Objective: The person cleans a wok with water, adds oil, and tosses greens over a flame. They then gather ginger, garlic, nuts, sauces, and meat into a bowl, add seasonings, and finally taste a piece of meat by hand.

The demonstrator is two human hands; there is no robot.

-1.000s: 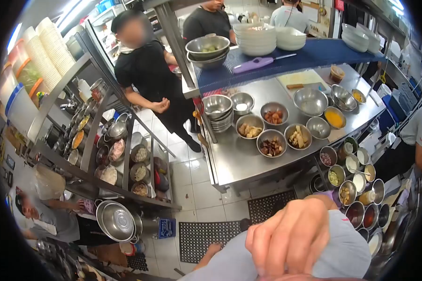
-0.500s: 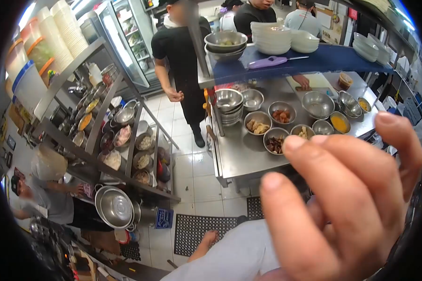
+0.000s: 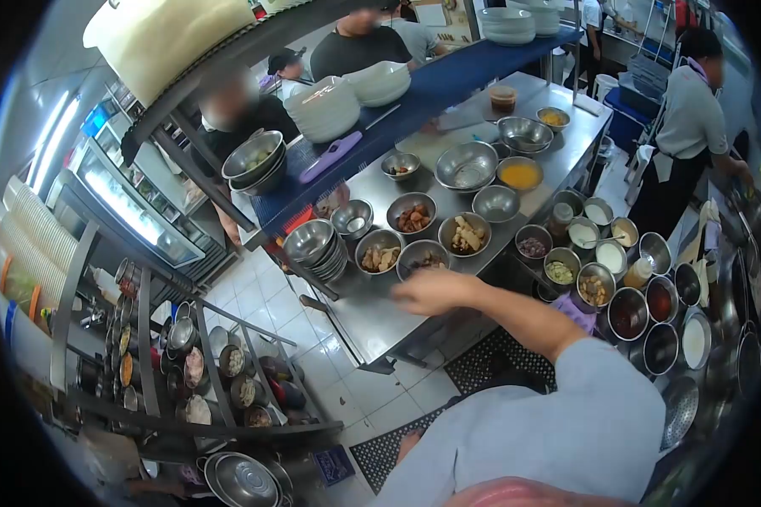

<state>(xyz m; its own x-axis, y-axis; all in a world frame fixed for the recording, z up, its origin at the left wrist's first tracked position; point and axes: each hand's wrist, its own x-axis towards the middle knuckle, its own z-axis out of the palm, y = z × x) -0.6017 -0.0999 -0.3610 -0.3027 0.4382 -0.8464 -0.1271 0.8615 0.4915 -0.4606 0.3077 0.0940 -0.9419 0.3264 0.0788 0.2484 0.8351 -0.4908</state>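
Note:
My right hand (image 3: 435,291) is at the near edge of a steel table, its blurred fingers curled together right by a steel bowl of dark brown pieces (image 3: 423,256). I cannot tell what, if anything, is in those fingers. Around that bowl stand a bowl of pale chunks (image 3: 379,253), a bowl of reddish-brown chunks (image 3: 412,215) and a bowl of yellowish pieces (image 3: 465,234). Only a small part of my left hand (image 3: 409,443) shows low beside my grey shirt, above the floor mat, its fingers mostly hidden.
Stacked steel bowls (image 3: 313,245) stand at the table's left corner. A blue shelf (image 3: 435,80) with white bowls (image 3: 323,110) crosses above the steel table (image 3: 372,317). On my right are several sauce pots (image 3: 627,313). A person (image 3: 689,110) works beyond them. A rack (image 3: 220,338) stands left.
My right hand has moved from close before the camera out and down to the bowls on the table. The view has swung right, bringing the sauce pots into sight.

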